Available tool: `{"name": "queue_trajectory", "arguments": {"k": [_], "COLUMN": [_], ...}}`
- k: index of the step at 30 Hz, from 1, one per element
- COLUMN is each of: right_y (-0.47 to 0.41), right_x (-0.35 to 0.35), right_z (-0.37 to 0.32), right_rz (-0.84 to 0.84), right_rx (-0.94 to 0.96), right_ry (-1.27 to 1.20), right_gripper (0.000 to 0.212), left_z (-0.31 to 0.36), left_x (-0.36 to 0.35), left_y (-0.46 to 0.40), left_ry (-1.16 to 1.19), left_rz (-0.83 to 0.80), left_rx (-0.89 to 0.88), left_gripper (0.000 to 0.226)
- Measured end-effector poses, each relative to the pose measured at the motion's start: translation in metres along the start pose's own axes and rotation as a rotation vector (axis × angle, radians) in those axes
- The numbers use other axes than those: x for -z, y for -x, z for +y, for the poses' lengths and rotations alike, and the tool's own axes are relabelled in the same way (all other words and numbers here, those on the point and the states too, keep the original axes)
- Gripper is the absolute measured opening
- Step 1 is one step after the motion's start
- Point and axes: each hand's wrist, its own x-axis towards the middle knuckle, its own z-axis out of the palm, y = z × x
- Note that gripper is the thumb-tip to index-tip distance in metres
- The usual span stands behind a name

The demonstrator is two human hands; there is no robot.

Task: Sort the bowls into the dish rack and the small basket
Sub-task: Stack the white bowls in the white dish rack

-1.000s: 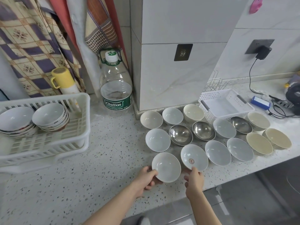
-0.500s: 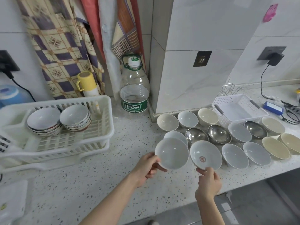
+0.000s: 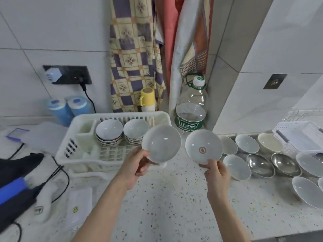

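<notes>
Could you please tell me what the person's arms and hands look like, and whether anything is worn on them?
Both forearms are bare, with no sleeves in view. The left hand and the right hand show no gloves, rings, watch or wristbands.

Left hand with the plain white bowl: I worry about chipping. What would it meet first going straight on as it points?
The left hand points up-right with its plain white ceramic bowl. Likely first: the white plastic dish rack's right rim, then its stacked bowls; depth is unclear.
</notes>
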Motion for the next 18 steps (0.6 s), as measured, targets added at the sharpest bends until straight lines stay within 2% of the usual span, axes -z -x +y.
{"name": "queue_trajectory", "arguments": {"k": [5,9,14,18], "right_y": [0.015,0.024,0.031,0.029], "right_x": [-0.065,-0.115,-0.165,-0.189], "right_z": [-0.014,-0.018,-0.009,0.000], "right_rz": [-0.266,-0.440,-0.499,-0.533], "right_rx": [0.087,0.060,-0.020,-0.075], "right_ry": [0.191,0.256,0.361,0.515], "right_gripper": [0.020,0.027,0.013,0.020], "left_z": [0.028,0.051,0.073,0.073], "left_x": [0.071,0.124,0.164,0.176], "left_y": [0.012,0.017,0.008,0.000], "left_ry": [0.009,0.044,0.036,0.000], "left_rz": [0.224,0.366,0.466,0.479], "left_rx": [-0.127,-0.119,-0.102,-0.105], "left_gripper": [0.019,0.019,0.014,0.013]}}
